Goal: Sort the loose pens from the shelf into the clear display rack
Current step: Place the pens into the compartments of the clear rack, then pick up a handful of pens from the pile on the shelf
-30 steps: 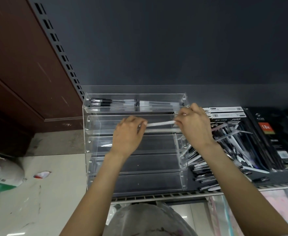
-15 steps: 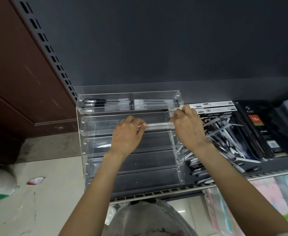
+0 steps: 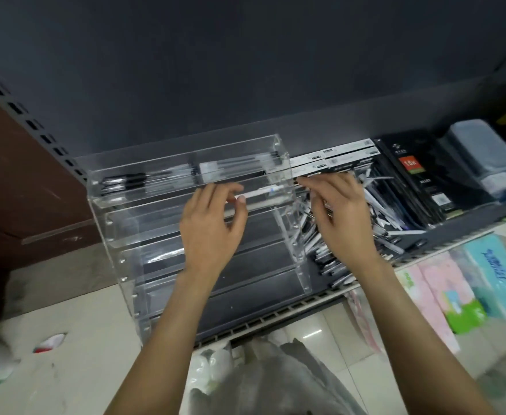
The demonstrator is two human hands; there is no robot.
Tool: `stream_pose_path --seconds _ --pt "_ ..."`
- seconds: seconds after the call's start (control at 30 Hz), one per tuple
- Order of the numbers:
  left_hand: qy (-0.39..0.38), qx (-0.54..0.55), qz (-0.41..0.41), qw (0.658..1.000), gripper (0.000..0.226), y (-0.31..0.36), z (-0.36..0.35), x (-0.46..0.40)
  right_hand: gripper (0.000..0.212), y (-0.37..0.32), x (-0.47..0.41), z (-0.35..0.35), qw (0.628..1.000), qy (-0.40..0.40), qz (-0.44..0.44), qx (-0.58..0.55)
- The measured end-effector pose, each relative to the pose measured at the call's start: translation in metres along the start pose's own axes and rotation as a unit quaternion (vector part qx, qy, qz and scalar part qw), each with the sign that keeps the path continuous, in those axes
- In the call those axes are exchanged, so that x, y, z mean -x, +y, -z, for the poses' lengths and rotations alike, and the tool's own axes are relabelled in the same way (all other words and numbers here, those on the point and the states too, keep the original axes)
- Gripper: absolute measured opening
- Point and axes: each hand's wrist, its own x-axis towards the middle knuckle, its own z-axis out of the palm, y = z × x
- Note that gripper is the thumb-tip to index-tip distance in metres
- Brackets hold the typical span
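Note:
A clear tiered display rack stands on the dark shelf, with black and clear pens lying in its top tier. A white pen lies along the second tier, and my left hand pinches its left end between thumb and forefinger. To the right of the rack, my right hand hovers with spread fingers over the heap of loose pens. It holds nothing. The lower tiers show no pens.
White pen boxes, a black "16K" pack and grey plastic tubs stand to the right of the heap. Tissue packs lie under the shelf's front edge. A plastic bag sits below. A slotted upright rises at left.
My right hand has let go of the white pen's right end and moved right, off the rack and over the loose pens. My left hand still holds the pen at the second tier.

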Motion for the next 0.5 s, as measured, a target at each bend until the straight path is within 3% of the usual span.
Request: stream_pose_path --seconds 0.07,0.13,0.23,0.37,0.5 --pt "0.043 0.067 -0.046 0.996 0.016 0.022 -0.007 0.002 0.030 0.012 0.024 0.016 0.998 0.022 -0.051 -0.016" --pt "0.034 0.143 -0.082 0.986 0.016 0.049 -0.017 0.009 0.030 0.033 0.053 0.028 0.995 0.019 -0.098 -0.012" --pt "-0.084 0.189 -0.102 0.973 0.015 0.085 -0.046 0.026 0.028 0.076 0.091 0.039 0.989 -0.019 -0.145 0.022" --pt "-0.351 0.061 -0.008 0.934 0.035 0.113 -0.105 0.052 0.038 0.132 0.120 0.042 0.976 -0.113 -0.157 0.101" --pt "-0.447 -0.109 0.047 0.886 0.061 0.123 -0.159 0.067 0.048 0.168 0.126 0.043 0.966 -0.199 -0.126 0.103"
